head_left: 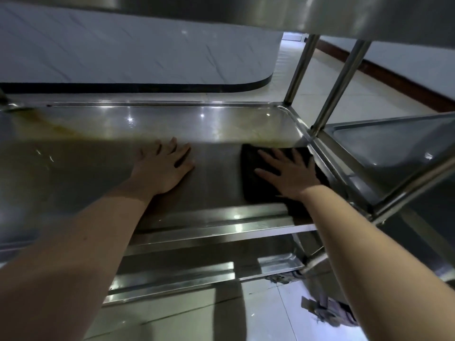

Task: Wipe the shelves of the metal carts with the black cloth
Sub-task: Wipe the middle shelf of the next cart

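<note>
1. The right hand [290,175] lies palm down with its fingers spread wide and flat, pressing on the black cloth [253,178] rather than gripping it.
2. The black cloth is folded into a rough rectangle and sits on the middle shelf [216,134] of the metal cart, close to the shelf's right rim and near its front edge; one corner hangs over the front lip under the right wrist.
3. The left hand [165,166] rests bare and flat on the same shelf, fingers slightly splayed, holding nothing, well apart from the cloth to its left.
4. Both bare forearms reach in from the near side, under the upper shelf [369,18] that crosses the top of the view.
5. The far strip of the middle shelf carries yellowish-brown streaks, strongest at the far left and along the back right corner.
6. A lower shelf [172,274] shows beneath the front rail.
7. A second cart [394,148] stands just beside the first on the right, their upright posts [299,67] close together.
8. A grey rag [327,313] lies crumpled on the tiled floor [270,316] below.
</note>
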The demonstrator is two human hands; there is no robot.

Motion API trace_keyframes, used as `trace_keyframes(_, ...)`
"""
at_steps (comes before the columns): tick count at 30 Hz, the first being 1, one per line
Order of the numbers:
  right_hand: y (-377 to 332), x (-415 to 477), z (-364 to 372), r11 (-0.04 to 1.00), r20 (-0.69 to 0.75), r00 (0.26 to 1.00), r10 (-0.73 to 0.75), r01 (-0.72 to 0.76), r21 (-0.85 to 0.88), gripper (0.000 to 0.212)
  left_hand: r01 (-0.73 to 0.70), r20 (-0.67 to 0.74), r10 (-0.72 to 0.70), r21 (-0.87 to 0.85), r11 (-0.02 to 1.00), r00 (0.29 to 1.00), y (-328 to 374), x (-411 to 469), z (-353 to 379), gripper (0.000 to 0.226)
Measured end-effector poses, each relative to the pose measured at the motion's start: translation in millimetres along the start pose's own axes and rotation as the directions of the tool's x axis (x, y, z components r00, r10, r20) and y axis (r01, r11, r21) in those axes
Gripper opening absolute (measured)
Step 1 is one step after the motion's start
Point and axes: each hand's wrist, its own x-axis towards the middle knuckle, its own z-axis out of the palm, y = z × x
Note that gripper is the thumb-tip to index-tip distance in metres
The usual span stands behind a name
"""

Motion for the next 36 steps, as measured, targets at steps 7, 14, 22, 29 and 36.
trace_keyframes(7,26.4,-11.3,-2.8,0.988,0.045,0.990,0.137,-0.139,0.063,0.062,0.045,0.073,-0.047,0.028,0.999,0.996,8.0,4.2,-5.4,0.075)
trace_keyframes(14,24.3,-67.8,-2.2,0.995,0.154,0.988,0.030,-0.044,0.088,0.062,0.148,-0.030,-0.146,0.068,0.987,0.989,50.7,17.5,6.1,0.075)
trace_keyframes(22,18.0,77.0,-16.8,0.999,0.077,0.996,0.053,-0.052,-0.012,0.063,0.115,-0.042,-0.113,0.054,0.992,0.993,48.9,15.3,9.4,0.071)
trace_keyframes(29,4.4,100.0,-22.0,0.996,0.063,0.996,0.056,-0.060,0.062,0.065,0.134,-0.044,-0.132,0.060,0.989,0.990,47.5,17.7,10.1,0.070)
trace_keyframes(36,-24.1,-46.6,4.5,0.967,0.088,0.963,-0.255,0.252,0.040,0.071,0.150,-0.052,-0.149,0.026,0.988,0.988,49.3,15.9,9.9,0.056)
